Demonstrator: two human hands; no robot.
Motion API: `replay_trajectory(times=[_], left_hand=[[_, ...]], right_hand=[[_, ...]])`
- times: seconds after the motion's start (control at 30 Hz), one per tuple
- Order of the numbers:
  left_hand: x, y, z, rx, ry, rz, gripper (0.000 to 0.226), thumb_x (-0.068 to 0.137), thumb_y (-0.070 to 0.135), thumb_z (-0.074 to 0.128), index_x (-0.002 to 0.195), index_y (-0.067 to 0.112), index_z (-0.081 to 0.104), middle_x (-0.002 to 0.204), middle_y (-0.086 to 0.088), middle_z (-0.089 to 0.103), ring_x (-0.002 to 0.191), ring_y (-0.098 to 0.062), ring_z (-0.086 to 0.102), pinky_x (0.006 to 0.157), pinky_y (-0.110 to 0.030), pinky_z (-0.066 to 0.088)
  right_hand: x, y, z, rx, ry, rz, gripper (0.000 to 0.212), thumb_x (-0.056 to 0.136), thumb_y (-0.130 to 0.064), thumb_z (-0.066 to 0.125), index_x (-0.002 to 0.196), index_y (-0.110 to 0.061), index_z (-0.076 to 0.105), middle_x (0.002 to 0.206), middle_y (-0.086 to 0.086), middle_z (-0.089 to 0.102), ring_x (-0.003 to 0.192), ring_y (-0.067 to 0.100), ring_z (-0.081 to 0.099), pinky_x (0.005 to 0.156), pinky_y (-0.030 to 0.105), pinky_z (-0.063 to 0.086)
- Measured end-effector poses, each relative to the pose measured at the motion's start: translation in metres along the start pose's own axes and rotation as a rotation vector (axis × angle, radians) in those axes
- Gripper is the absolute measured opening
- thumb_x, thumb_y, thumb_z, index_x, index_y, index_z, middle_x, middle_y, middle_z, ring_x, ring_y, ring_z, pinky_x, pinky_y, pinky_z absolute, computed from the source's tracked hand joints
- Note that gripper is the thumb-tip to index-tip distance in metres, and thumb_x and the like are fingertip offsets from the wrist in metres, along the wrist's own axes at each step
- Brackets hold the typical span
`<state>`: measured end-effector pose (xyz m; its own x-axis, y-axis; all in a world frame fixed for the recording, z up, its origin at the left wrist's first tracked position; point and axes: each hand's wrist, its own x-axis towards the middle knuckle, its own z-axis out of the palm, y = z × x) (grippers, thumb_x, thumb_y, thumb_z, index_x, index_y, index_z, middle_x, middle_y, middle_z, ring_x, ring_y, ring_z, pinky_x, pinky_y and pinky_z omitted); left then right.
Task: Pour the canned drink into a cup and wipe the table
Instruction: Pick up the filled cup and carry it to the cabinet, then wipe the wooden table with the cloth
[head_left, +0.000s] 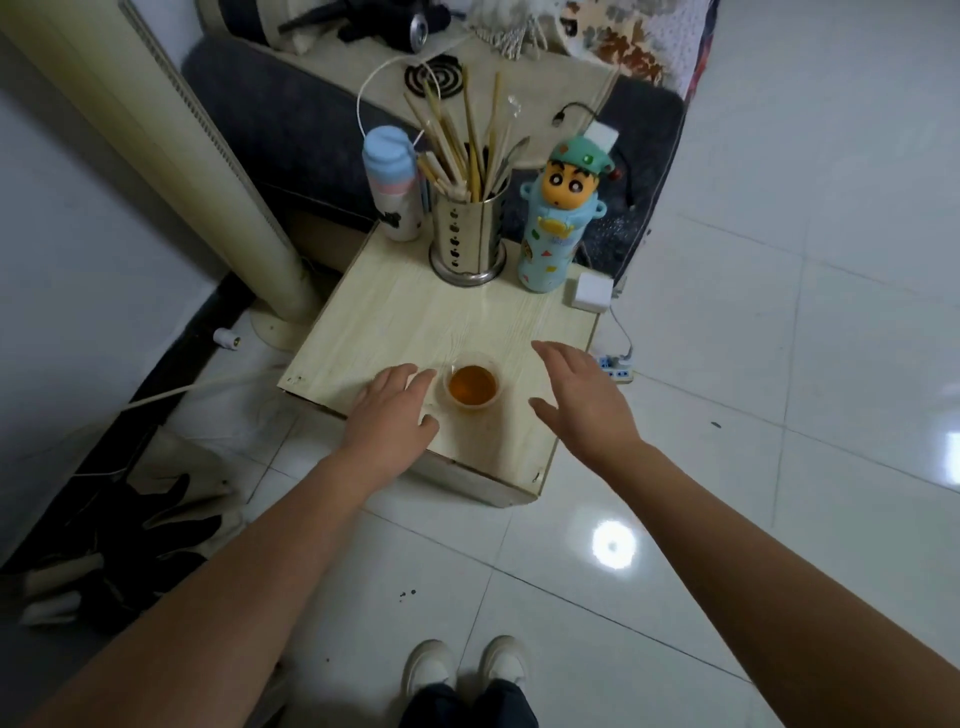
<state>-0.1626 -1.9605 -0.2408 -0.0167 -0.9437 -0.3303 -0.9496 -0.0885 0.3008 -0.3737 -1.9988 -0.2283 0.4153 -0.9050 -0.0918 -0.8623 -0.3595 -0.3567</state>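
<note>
A clear plastic cup (471, 385) holding amber drink stands near the front edge of the small pale wooden table (395, 317). My left hand (397, 405) lies just left of the cup with straight fingers, its fingertips close to the cup's rim; whether they touch it I cannot tell. My right hand (579, 395) hovers to the right of the cup, fingers spread and holding nothing. A white sponge block (593, 292) sits at the table's right rear corner. A can (420, 32) lies on the far surface at the top.
At the table's back stand a blue-pink bottle (390, 182), a metal holder of chopsticks (467, 234) and a cartoon-figure bottle (558, 218). A power strip (615, 366) lies on the tiled floor at right. A tower fan (171, 166) stands left. Black gloves (156, 525) lie lower left.
</note>
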Motion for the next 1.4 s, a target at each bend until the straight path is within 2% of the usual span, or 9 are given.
replay_trajectory(times=[0.2, 0.37, 0.57, 0.67, 0.8, 1.03, 1.13, 1.27, 1.4], left_hand=[[-0.041, 0.052, -0.077, 0.198, 0.12, 0.147, 0.056, 0.092, 0.031, 0.044, 0.144, 0.017, 0.026, 0.148, -0.007, 0.029, 0.137, -0.023, 0.023, 0.112, -0.038, 0.02], [-0.086, 0.1, -0.119, 0.248, 0.2, 0.243, 0.055, 0.092, 0.032, 0.043, 0.142, 0.013, 0.03, 0.146, -0.011, 0.034, 0.134, -0.026, 0.029, 0.11, -0.039, 0.023], [-0.131, 0.141, -0.129, 0.31, 0.181, 0.359, 0.054, 0.092, 0.034, 0.042, 0.141, 0.012, 0.031, 0.145, -0.011, 0.034, 0.133, -0.027, 0.029, 0.108, -0.04, 0.023], [-0.152, 0.159, -0.129, 0.325, 0.181, 0.45, 0.054, 0.092, 0.033, 0.042, 0.141, 0.011, 0.031, 0.145, -0.013, 0.034, 0.133, -0.028, 0.03, 0.11, -0.042, 0.02], [-0.179, 0.185, -0.122, 0.325, 0.159, 0.621, 0.053, 0.092, 0.031, 0.043, 0.139, 0.009, 0.034, 0.141, -0.014, 0.039, 0.13, -0.029, 0.033, 0.108, -0.042, 0.024], [-0.224, 0.231, -0.09, 0.353, 0.091, 0.916, 0.05, 0.09, 0.031, 0.046, 0.134, 0.007, 0.041, 0.135, -0.014, 0.046, 0.123, -0.03, 0.042, 0.103, -0.043, 0.03], [-0.253, 0.258, -0.075, 0.359, 0.064, 1.036, 0.049, 0.091, 0.03, 0.045, 0.134, 0.006, 0.041, 0.135, -0.014, 0.046, 0.123, -0.03, 0.043, 0.103, -0.043, 0.03], [-0.296, 0.294, -0.049, 0.377, 0.012, 1.198, 0.05, 0.092, 0.03, 0.041, 0.137, 0.008, 0.037, 0.137, -0.012, 0.044, 0.125, -0.028, 0.04, 0.105, -0.04, 0.027], [-0.349, 0.328, -0.026, 0.384, -0.034, 1.35, 0.049, 0.093, 0.031, 0.039, 0.137, 0.009, 0.036, 0.138, -0.01, 0.043, 0.126, -0.027, 0.039, 0.106, -0.039, 0.026]], right_hand=[[-0.045, -0.011, -0.087, -0.176, 0.064, -0.021, 0.058, 0.084, -0.019, 0.063, 0.135, -0.004, 0.04, 0.132, 0.016, 0.05, 0.123, 0.034, 0.044, 0.101, 0.043, 0.037], [-0.103, -0.017, -0.14, -0.142, 0.121, 0.066, 0.054, 0.08, -0.012, 0.065, 0.129, -0.001, 0.046, 0.125, 0.018, 0.055, 0.115, 0.036, 0.05, 0.095, 0.042, 0.042], [-0.183, -0.028, -0.169, -0.154, 0.199, 0.201, 0.053, 0.083, -0.014, 0.062, 0.131, -0.002, 0.044, 0.127, 0.016, 0.054, 0.117, 0.034, 0.048, 0.097, 0.041, 0.04], [-0.223, -0.039, -0.175, -0.171, 0.257, 0.253, 0.051, 0.079, -0.01, 0.065, 0.126, 0.0, 0.049, 0.121, 0.018, 0.058, 0.111, 0.036, 0.053, 0.092, 0.043, 0.044], [-0.28, -0.053, -0.171, -0.221, 0.302, 0.366, 0.052, 0.07, -0.004, 0.071, 0.119, 0.002, 0.054, 0.111, 0.018, 0.063, 0.104, 0.037, 0.058, 0.086, 0.042, 0.049], [-0.382, -0.075, -0.16, -0.22, 0.338, 0.664, 0.052, 0.068, -0.001, 0.071, 0.118, 0.002, 0.056, 0.104, 0.017, 0.065, 0.099, 0.037, 0.06, 0.082, 0.043, 0.051], [-0.432, -0.086, -0.158, -0.227, 0.328, 0.796, 0.05, 0.079, -0.005, 0.062, 0.127, -0.001, 0.049, 0.113, 0.016, 0.062, 0.107, 0.034, 0.056, 0.088, 0.041, 0.047], [-0.5, -0.101, -0.155, -0.217, 0.329, 0.993, 0.05, 0.093, -0.016, 0.045, 0.141, -0.009, 0.031, 0.134, 0.007, 0.049, 0.125, 0.023, 0.041, 0.103, 0.031, 0.032], [-0.57, -0.125, -0.147, -0.214, 0.37, 1.185, 0.05, 0.091, -0.013, 0.047, 0.139, -0.011, 0.034, 0.134, 0.008, 0.051, 0.124, 0.023, 0.044, 0.103, 0.032, 0.035]])
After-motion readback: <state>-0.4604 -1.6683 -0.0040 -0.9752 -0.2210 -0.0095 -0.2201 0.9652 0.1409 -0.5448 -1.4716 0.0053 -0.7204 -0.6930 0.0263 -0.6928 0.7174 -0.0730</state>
